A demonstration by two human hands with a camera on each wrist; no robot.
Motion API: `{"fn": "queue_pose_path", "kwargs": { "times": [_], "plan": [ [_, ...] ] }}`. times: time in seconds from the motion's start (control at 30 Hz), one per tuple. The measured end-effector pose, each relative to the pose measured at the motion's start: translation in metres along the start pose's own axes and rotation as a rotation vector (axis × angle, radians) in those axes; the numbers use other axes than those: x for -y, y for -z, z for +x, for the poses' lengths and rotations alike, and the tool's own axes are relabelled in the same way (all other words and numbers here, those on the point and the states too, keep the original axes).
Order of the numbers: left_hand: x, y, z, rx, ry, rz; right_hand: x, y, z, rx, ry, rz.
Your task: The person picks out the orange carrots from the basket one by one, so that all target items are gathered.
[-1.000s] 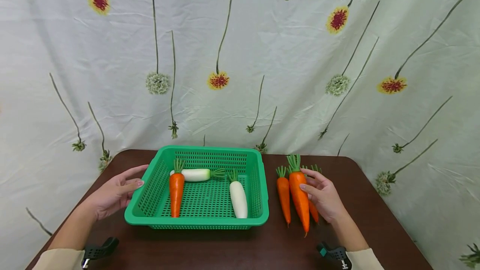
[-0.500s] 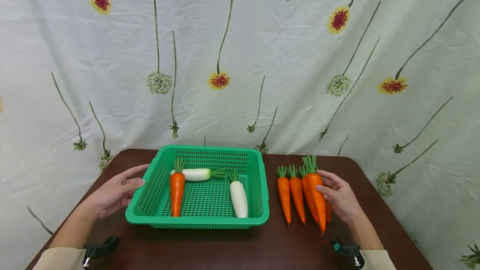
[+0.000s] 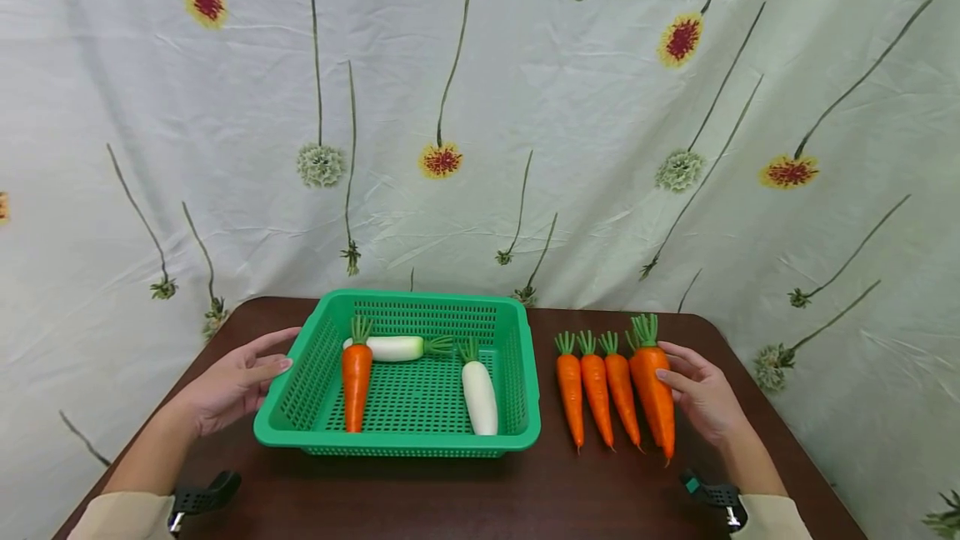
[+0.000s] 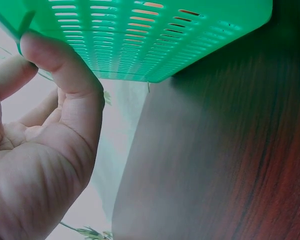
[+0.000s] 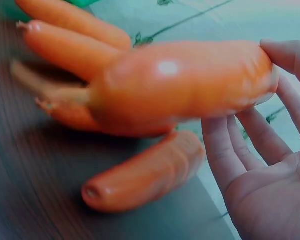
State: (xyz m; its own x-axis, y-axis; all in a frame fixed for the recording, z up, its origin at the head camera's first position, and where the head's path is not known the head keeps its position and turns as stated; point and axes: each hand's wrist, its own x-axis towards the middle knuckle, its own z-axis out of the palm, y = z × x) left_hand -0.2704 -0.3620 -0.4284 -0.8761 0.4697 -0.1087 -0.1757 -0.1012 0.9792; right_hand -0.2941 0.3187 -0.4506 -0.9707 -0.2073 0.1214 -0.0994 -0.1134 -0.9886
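Carrots being sorted out of basket, nearly done.
Right hand [image 3: 701, 398] fingers loosely on big carrot [image 3: 654, 390] on worktop [image 3: 465, 490]; left hand [image 3: 232, 386] flat against green basket [image 3: 408, 440]; one carrot [image 3: 356, 373] still inside.

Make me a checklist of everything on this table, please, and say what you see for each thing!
Surface: dark brown wooden table, bare in front.
Job's things: big carrot lying rightmost in a row with three smaller carrots, leaves pointing away.
Clutter: green basket holding one carrot and two white radishes.
Grippers: right hand touches the big carrot's side with straight fingers; left hand touches the basket's left rim with its thumb.
Cables: nothing seen.
Surroundings: pale flower-printed cloth behind the table.
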Motion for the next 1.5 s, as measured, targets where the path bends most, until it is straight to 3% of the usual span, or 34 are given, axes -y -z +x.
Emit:
{"fn": "queue_pose_path", "kwargs": {
  "times": [0.27, 0.73, 0.97, 1.5],
  "plan": [
    [-0.002, -0.002, -0.001, -0.021, 0.013, 0.01, -0.002, 0.019, 0.002, -0.059, -0.016, -0.015],
    [0.0, -0.002, 0.001, -0.036, 0.023, -0.009, -0.007, 0.042, 0.005, -0.101, -0.152, -0.083],
    [-0.001, -0.003, 0.0, -0.058, 0.026, 0.002, -0.009, 0.05, 0.011, -0.108, -0.238, -0.162],
    [-0.001, -0.004, 0.0, -0.063, 0.019, 0.021, -0.02, 0.063, 0.025, -0.106, -0.323, -0.371]
  ]
}}
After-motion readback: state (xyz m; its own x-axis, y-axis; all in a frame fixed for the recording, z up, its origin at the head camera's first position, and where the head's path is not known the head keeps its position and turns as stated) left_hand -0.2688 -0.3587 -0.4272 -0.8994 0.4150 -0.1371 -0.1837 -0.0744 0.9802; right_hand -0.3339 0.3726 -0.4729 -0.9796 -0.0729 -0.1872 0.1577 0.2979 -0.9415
